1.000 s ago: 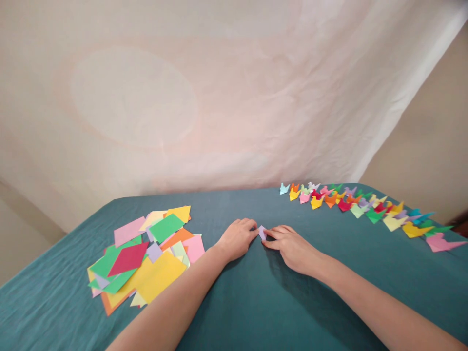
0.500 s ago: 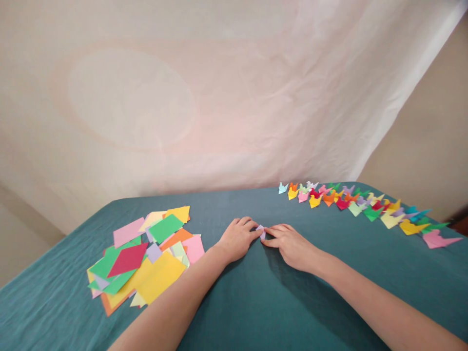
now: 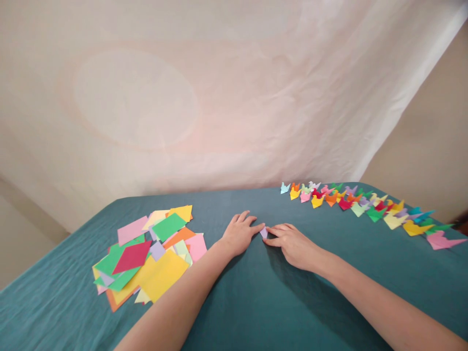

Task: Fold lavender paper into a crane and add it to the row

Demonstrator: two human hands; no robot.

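Observation:
A small folded piece of lilac paper (image 3: pixel 263 233) lies on the cloth between my two hands. My left hand (image 3: pixel 239 234) rests palm down to its left, fingers spread, with the thumb tip at the paper's upper left edge. From the other side, my right hand (image 3: pixel 288 242) holds the paper's right side, index finger at the top and thumb at the lower end. The finer folds are too small to make out.
A dark green cloth (image 3: pixel 226 312) covers the table. Loose coloured paper sheets (image 3: pixel 164 275) are piled at the left, beside my left forearm. Several rows of folded paper birds (image 3: pixel 395 220) stand at the far right. Behind the table hangs a pale curtain (image 3: pixel 234 97).
My left fingers have spread and lifted, and the thumb has shifted to the upper edge of the lilac paper. More of the paper shows. The right hand keeps its hold. The whole view has shifted slightly.

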